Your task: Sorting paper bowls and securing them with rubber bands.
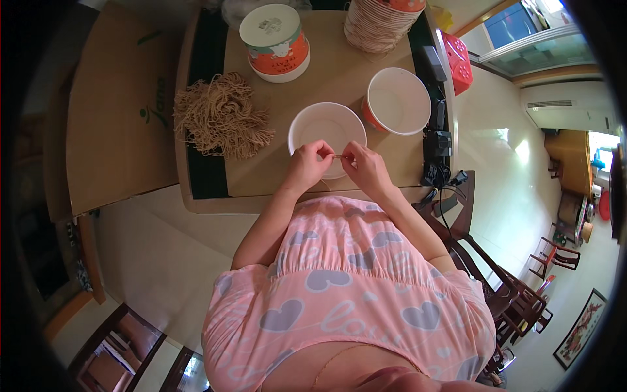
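Observation:
My left hand (pixel 308 163) and my right hand (pixel 363 166) meet over the near rim of a white paper bowl (pixel 326 125) on the cardboard-covered table (pixel 339 62). Between their pinched fingertips they hold a short piece of tan string (pixel 338 156), stretched tight. A tangled heap of the same tan string (pixel 221 116) lies to the left of the bowl. A second paper bowl (pixel 396 100), orange outside and white inside, stands open to the right.
A lidded orange and white bowl (pixel 277 40) stands at the back, beside a tall stack of bowls (pixel 379 23). A large cardboard sheet (pixel 114 111) lies left. Black cables and a power strip (pixel 436 140) run along the right edge. Wooden chairs (pixel 516 287) stand right.

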The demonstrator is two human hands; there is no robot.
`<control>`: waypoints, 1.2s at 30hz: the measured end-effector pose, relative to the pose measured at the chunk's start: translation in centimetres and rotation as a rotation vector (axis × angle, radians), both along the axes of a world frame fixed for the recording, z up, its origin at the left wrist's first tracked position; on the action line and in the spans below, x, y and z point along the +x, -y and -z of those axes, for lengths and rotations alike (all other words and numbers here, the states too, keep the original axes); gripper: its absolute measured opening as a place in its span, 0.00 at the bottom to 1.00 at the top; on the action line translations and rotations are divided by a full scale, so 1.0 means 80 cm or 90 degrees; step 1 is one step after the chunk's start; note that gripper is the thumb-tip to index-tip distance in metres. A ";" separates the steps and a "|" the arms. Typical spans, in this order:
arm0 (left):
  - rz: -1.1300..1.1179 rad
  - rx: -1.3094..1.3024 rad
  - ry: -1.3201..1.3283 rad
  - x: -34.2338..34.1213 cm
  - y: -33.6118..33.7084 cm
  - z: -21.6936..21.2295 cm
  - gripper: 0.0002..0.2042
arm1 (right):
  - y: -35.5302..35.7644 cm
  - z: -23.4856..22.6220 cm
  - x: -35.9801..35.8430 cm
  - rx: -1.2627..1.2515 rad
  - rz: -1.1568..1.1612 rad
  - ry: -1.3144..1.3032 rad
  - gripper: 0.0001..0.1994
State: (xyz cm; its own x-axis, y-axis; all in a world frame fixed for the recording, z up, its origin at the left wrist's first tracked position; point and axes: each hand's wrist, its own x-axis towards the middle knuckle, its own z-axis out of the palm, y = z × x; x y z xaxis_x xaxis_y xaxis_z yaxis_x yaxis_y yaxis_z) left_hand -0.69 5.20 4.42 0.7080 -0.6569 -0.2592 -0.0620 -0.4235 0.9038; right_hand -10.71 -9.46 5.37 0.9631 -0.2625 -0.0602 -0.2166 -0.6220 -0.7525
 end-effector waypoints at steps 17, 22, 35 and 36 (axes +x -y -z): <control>0.006 0.002 0.011 -0.004 -0.001 0.011 0.05 | -0.001 -0.006 0.000 0.023 0.009 -0.020 0.05; 0.003 -0.004 0.007 -0.004 -0.002 0.008 0.05 | 0.001 0.004 -0.003 -0.008 -0.005 -0.009 0.05; 0.000 -0.011 0.017 -0.004 -0.003 0.008 0.05 | -0.003 -0.007 -0.004 -0.048 -0.025 0.014 0.05; 0.001 -0.009 0.014 -0.004 -0.003 0.006 0.05 | -0.003 -0.007 -0.004 -0.055 -0.026 0.014 0.05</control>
State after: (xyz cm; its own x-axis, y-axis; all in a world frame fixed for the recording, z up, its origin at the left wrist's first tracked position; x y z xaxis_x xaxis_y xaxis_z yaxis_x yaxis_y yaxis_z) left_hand -1.03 5.44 3.94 0.7124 -0.6617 -0.2339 -0.0834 -0.4107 0.9079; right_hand -11.03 -9.20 5.94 0.9739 -0.2264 -0.0181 -0.1740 -0.6925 -0.7001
